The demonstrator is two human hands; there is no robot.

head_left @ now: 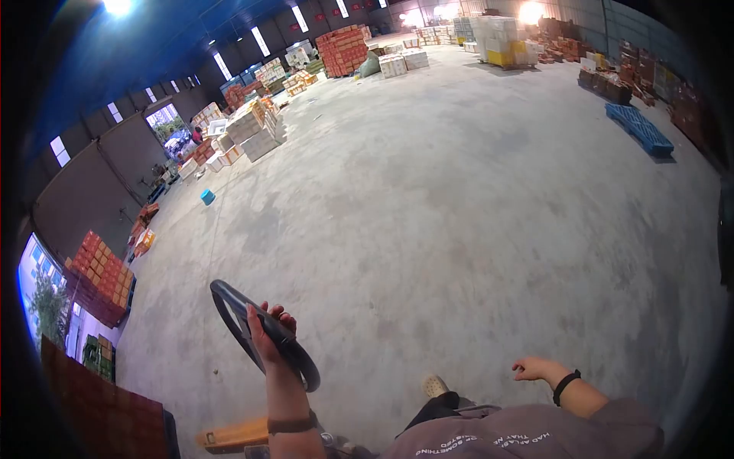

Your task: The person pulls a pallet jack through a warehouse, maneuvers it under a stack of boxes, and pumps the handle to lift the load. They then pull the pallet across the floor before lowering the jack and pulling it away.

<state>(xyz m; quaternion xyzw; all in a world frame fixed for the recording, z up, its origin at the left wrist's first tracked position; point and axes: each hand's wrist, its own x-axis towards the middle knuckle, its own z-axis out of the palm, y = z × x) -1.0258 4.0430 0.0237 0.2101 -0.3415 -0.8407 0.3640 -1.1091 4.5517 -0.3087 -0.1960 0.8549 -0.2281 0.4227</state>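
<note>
My left hand (269,329) is wrapped round the black loop-shaped handle (223,294), at the lower left of the head view. Below it, an orange metal part (233,436) lies low over the floor, partly hidden by my forearm. My right hand (531,369) hangs free at the lower right, with a dark band on the wrist. Its fingers are bent and small in view, and nothing shows in them. One light-coloured shoe (434,385) is on the floor between my hands.
Red stacked boxes (103,268) stand at the left, beside a doorway. A dark red stack (107,405) is close at the lower left. A blue bucket (207,196), white boxes (260,144), a wrapped pallet load (501,40) and a blue pallet (641,128) are farther off on the concrete floor.
</note>
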